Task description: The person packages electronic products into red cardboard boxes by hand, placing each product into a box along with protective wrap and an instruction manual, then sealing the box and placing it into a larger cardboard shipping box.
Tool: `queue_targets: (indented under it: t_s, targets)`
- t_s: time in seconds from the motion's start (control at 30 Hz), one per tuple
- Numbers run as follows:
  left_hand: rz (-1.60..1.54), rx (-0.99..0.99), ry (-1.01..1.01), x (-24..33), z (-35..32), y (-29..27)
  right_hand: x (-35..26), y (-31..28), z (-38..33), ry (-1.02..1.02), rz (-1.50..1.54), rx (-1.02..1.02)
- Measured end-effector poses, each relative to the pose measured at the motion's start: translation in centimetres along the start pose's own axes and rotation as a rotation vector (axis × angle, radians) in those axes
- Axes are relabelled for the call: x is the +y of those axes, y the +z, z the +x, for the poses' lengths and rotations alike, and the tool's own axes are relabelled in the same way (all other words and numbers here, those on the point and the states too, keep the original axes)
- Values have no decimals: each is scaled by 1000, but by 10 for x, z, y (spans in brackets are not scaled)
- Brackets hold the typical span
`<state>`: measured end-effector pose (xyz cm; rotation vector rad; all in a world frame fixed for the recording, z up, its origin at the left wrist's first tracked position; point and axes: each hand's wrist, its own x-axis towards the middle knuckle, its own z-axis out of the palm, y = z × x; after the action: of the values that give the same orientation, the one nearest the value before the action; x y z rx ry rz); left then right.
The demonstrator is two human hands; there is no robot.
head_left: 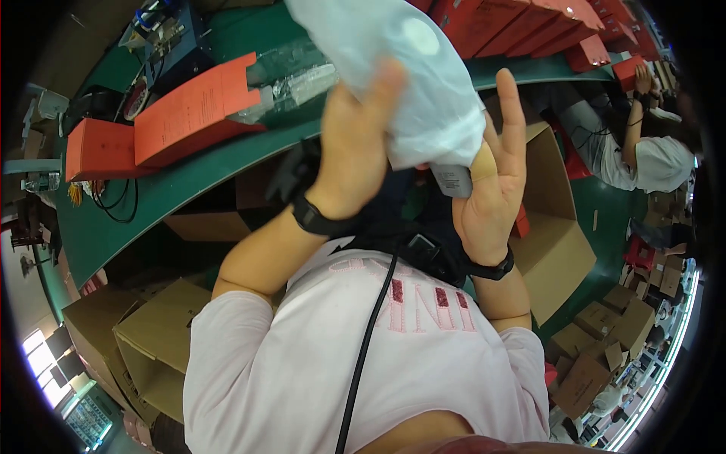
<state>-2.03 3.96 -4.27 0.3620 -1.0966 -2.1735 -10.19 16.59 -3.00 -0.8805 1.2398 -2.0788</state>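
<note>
A pale blue-white plastic bag point(435, 91) with a round white patch hangs between my hands, above the near edge of the bench. My left hand point(352, 144) is at its left side, thumb over the front; the hand is smeared by motion and its other fingers are hidden. At the bag's lower right my right hand point(491, 189) holds it, one finger stretched upward, others behind the plastic. A yellowish band wraps one finger of that hand. Below the bag's lower edge sticks out a grey piece point(454, 181) with small print, beside my right palm.
On the green bench point(189, 181) lie an open red box point(197, 110), clear plastic packs point(302, 83) and a dark blue device point(178, 49). Red boxes point(514, 26) are stacked at the back right. Open cartons point(556, 250) stand either side of me. Another person point(658, 155) sits at the right.
</note>
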Motion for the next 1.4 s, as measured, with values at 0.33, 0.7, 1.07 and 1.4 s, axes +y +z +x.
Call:
queue_targets:
  t_s: [0.33,0.7,1.07,1.4]
  targets:
    - [-500,5,-526,-28,-2,18,-5,-35,9,54,-420,82]
    - [-608,81,-424,-21,10,23,-57,-36,-16,-774,-1217,51]
    - [152,-354,-43,-15,-11,18,-6,-67,-6,688,360,159]
    - [664,-335,230,24,-10,-35,0,10,45,-155,-956,-320]
